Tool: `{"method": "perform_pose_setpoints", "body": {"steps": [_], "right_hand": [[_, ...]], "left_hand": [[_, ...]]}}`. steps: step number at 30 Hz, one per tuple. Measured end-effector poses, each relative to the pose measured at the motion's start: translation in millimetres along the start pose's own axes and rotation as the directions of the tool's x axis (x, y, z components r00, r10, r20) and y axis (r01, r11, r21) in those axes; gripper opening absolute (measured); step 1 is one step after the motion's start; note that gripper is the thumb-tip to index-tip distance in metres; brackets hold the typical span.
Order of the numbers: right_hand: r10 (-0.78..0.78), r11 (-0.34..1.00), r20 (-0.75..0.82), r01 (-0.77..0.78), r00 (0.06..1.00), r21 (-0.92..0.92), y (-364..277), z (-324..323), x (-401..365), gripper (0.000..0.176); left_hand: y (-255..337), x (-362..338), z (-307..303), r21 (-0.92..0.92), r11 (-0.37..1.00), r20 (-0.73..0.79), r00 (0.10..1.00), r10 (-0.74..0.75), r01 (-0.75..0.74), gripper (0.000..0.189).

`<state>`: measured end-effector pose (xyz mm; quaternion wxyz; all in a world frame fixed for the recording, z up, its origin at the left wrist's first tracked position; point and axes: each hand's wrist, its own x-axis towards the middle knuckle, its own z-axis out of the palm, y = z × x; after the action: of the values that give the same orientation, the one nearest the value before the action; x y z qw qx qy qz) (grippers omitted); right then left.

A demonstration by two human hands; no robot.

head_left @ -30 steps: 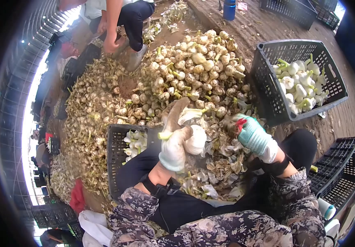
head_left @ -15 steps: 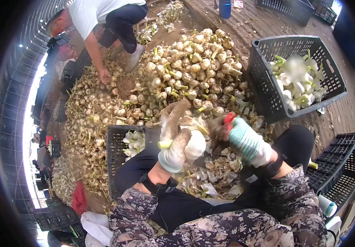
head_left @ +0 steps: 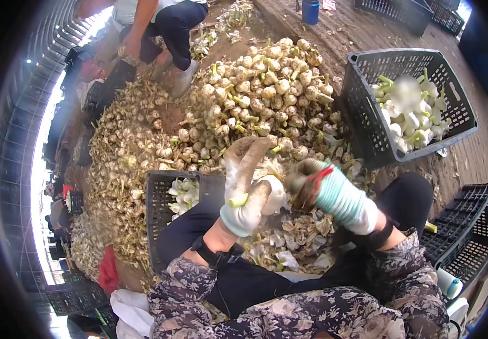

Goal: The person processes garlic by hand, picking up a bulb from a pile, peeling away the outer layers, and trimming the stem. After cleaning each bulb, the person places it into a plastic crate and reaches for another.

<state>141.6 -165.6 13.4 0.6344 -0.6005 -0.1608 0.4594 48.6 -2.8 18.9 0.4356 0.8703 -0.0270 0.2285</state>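
Observation:
My left hand [head_left: 244,195], in a dirt-stained white glove, grips a white garlic bulb [head_left: 278,195] above my lap. The bulb's short green stem [head_left: 237,200] pokes out on the wrist side of that hand, and loose papery skin hangs about the bulb's top. Close by on the right, my right hand [head_left: 334,192], in a green-and-white glove browned at the fingers, is closed around a red-handled tool [head_left: 322,174]. Motion blurs its fingertips, and the tool's working end cannot be made out. Peeled skins [head_left: 297,240] lie heaped below both hands.
A big pile of garlic bulbs [head_left: 272,85] rises ahead. One black crate [head_left: 357,107] with cleaned bulbs stands at right, another [head_left: 158,212] by my left knee. Stacked crates [head_left: 464,226] sit at far right. A co-worker [head_left: 167,28] crouches at upper left.
The garlic bulb has turned slightly in my left hand, and its loose skin has shifted. My right hand has rotated slightly beside it. The co-worker's hand has lifted from the pile.

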Motion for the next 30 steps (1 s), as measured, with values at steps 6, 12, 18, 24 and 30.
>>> {"method": "perform_pose_setpoints", "body": {"steps": [6,12,18,24,30], "right_hand": [[-0.291,0.918,-0.235,0.201,0.927,-0.342,61.2,-9.4,30.2,0.019],[-0.445,0.712,0.075,0.403,0.893,-0.575,48.6,-30.3,19.8,0.034],[-0.694,0.608,0.064,0.631,0.717,-0.482,8.1,6.1,11.4,0.066],[-0.529,0.719,0.021,0.461,0.848,-0.52,9.5,22.2,-1.6,0.052],[-0.168,0.457,-0.185,0.243,0.968,0.856,15.2,-66.9,9.4,0.053]], "left_hand": [[0.5,-3.4,3.0,-0.044,0.999,-0.002,1.0,0.013,-0.013,0.044],[-27.4,-9.7,-5.3,-0.948,-0.097,0.284,0.669,-0.687,0.303,0.035],[-25.7,-16.3,-1.1,-0.878,-0.107,0.393,0.576,-0.717,0.466,0.049],[2.2,-4.9,13.5,-0.716,0.11,0.5,0.616,-0.609,0.69,0.067],[-1.7,-18.1,20.3,0.499,0.84,0.526,0.695,-0.49,0.214,0.041]]}}
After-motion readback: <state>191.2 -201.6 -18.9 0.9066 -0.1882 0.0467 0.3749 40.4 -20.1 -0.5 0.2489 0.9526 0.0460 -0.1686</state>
